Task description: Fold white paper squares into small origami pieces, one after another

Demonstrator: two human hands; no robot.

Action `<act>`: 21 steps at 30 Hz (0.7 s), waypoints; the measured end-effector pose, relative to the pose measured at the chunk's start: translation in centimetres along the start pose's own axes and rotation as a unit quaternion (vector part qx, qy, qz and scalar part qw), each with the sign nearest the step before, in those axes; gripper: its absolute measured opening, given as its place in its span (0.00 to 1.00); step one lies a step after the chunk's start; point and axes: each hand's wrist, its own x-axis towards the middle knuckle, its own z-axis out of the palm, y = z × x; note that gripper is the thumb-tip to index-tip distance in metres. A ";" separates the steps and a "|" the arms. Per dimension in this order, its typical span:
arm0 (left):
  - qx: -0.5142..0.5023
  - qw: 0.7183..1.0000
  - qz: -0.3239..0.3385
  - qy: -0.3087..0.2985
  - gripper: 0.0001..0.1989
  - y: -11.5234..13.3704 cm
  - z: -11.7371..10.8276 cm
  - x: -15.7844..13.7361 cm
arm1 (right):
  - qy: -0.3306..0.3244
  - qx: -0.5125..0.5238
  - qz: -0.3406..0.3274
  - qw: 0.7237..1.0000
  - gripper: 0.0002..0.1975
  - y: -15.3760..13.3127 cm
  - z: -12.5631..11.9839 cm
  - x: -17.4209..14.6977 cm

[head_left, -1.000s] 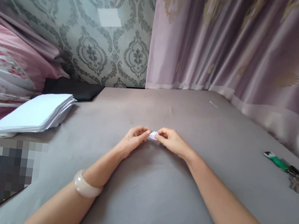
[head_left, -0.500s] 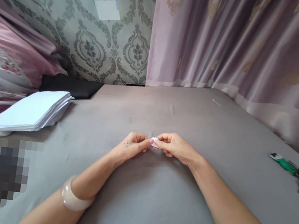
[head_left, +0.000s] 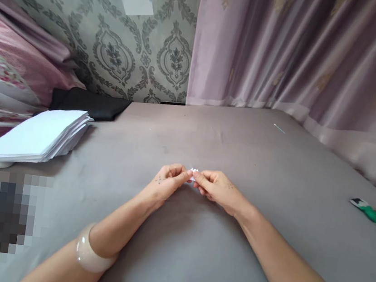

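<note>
A small piece of folded white paper [head_left: 194, 174] is pinched between both hands, over the middle of the grey-covered surface [head_left: 174, 249]. My left hand [head_left: 169, 180] grips its left side with thumb and fingers. On the other side my right hand [head_left: 216, 185] holds it, thumb on top. The fingertips almost meet, so most of the paper is hidden and its exact shape cannot be made out. A pale bangle [head_left: 92, 250] circles my left forearm.
To the left lies a stack of white paper [head_left: 34, 136], with a black folded item [head_left: 90, 103] behind it. A green-handled tool [head_left: 371, 214] rests at the right edge. A thin white stick [head_left: 279, 128] lies near the curtain [head_left: 247, 52].
The hands remain close together on the paper, with slight finger movement; less of the paper shows between them. The view has shifted a little, moving the green-handled tool toward the right edge.
</note>
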 end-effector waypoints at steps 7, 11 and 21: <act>-0.041 0.996 -0.004 -0.083 0.24 0.2 -0.6 0.3 | 0.041 -0.048 -0.045 0.997 0.22 -0.1 -0.3 0.2; -0.001 0.994 -0.019 -0.108 0.27 0.5 -1.5 0.1 | 0.029 -0.044 -0.038 0.998 0.22 -0.4 -0.6 0.0; 0.082 0.992 0.087 -0.048 0.18 0.9 -1.2 -0.2 | 0.021 0.002 -0.067 0.998 0.21 -0.3 -0.5 -0.1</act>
